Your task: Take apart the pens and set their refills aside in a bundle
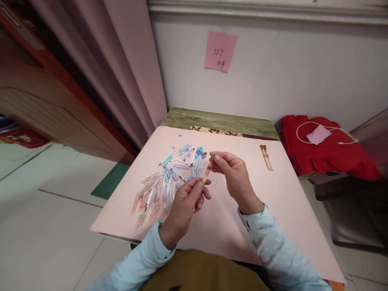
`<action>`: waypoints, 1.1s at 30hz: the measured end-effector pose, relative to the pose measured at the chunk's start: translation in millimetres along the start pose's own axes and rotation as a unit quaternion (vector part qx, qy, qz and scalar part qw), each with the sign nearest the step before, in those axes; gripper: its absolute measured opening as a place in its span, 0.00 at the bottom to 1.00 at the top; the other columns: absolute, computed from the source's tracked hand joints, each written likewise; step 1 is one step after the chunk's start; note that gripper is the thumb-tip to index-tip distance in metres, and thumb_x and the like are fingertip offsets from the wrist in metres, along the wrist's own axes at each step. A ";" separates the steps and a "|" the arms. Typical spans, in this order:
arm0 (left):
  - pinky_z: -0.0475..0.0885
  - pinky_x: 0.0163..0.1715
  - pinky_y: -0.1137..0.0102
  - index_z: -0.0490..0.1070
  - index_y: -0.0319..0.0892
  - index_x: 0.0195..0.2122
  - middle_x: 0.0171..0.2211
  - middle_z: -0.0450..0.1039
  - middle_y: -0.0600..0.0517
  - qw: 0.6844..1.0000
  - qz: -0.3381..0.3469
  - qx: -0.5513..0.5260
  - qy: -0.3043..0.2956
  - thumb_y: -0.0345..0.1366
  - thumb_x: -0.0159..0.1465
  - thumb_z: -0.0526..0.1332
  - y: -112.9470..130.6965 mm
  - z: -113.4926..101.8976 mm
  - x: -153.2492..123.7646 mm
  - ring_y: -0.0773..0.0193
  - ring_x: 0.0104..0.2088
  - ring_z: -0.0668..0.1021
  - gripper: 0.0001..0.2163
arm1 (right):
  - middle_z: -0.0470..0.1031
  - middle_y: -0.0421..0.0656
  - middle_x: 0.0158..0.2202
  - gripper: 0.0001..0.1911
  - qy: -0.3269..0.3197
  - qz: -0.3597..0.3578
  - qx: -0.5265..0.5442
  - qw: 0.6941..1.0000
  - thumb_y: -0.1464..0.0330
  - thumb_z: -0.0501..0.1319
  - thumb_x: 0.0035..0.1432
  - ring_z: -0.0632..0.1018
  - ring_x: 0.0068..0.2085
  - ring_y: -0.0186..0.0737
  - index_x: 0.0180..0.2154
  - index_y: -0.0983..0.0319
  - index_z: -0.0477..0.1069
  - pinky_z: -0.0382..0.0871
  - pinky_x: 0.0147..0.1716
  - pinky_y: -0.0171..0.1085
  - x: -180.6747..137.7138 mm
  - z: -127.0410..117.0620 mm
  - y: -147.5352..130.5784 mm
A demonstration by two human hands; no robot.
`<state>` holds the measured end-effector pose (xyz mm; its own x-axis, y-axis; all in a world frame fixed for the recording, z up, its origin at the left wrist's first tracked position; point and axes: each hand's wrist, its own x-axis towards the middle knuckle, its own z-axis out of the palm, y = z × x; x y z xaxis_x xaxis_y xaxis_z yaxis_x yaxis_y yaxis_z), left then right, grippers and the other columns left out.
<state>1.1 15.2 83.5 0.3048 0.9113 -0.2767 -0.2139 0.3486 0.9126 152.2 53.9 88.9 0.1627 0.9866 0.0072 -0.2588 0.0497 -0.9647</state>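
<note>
A beige and brown pen is held aslant over the table between both of my hands. My left hand is closed round its lower barrel. At the upper end, the fingertips of my right hand pinch the small brown top piece. Left of my hands lie many loose pen parts: blue barrels, white refills and clear and orange-tinted tubes. Just beyond the pen sits a little heap of blue top pieces. Two assembled-looking beige pens with brown tops lie side by side at the right.
A pink sheet covers most of the table, whose green far edge meets the wall. A red cloth with a white cord and a pink note lies at right. A curtain and wooden furniture stand left.
</note>
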 end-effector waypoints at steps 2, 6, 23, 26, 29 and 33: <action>0.48 0.18 0.74 0.72 0.39 0.42 0.26 0.70 0.54 1.000 0.000 0.001 -0.001 0.46 0.65 0.59 1.4 0.4 -0.5 0.76 0.18 0.60 0.15 | 0.80 0.42 0.34 0.14 0.000 -0.005 -0.004 1.000 0.58 0.68 0.53 0.78 0.33 0.36 0.39 0.60 0.80 0.73 0.35 0.37 -2.2 0.1 -0.6; 0.48 0.18 0.74 0.72 0.39 0.41 0.26 0.69 0.54 1.000 -0.006 -0.009 -0.004 0.46 0.65 0.59 4.5 1.9 -2.2 0.76 0.17 0.59 0.15 | 0.80 0.42 0.34 0.14 -0.003 -0.024 -0.020 1.000 0.59 0.68 0.53 0.78 0.34 0.37 0.39 0.60 0.80 0.73 0.35 0.37 -6.1 0.0 -1.9; 0.50 0.17 0.76 0.71 0.39 0.42 0.26 0.70 0.54 0.997 -0.040 -0.046 -0.053 0.45 0.65 0.59 1.0 3.6 -2.2 0.76 0.18 0.61 0.13 | 0.79 0.42 0.33 0.13 -0.008 -0.030 -0.023 0.999 0.59 0.68 0.54 0.77 0.34 0.37 0.39 0.60 0.78 0.72 0.36 0.38 -11.7 -6.4 2.6; 0.56 0.18 0.76 0.71 0.39 0.42 0.28 0.71 0.53 0.996 -0.039 -0.037 -0.073 0.45 0.65 0.59 1.4 4.9 0.9 0.74 0.19 0.64 0.14 | 0.79 0.42 0.34 0.14 -0.004 -0.026 -0.017 1.000 0.59 0.68 0.54 0.78 0.34 0.37 0.40 0.59 0.77 0.72 0.36 0.38 -8.9 -7.9 0.7; 0.65 0.24 0.73 0.71 0.39 0.42 0.31 0.75 0.50 0.997 -0.017 -0.003 -0.080 0.45 0.66 0.59 2.4 6.8 2.9 0.70 0.23 0.70 0.14 | 0.79 0.43 0.35 0.16 -0.015 -0.017 -0.026 0.999 0.57 0.67 0.55 0.78 0.35 0.38 0.41 0.60 0.76 0.72 0.37 0.38 -6.3 -8.6 -3.2; 0.71 0.40 0.67 0.71 0.40 0.42 0.35 0.79 0.47 0.998 0.014 0.024 -0.052 0.44 0.65 0.60 2.0 6.6 8.2 0.63 0.33 0.78 0.12 | 0.79 0.46 0.40 0.21 -0.001 -0.013 -0.040 0.999 0.54 0.64 0.57 0.79 0.37 0.39 0.48 0.60 0.73 0.73 0.36 0.38 -7.0 -13.9 -5.9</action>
<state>9.3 21.8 85.0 0.3949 0.8917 -0.2213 -0.1786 0.3107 0.9336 165.8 44.6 90.8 0.1674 0.9853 0.0337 -0.1780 0.0639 -0.9820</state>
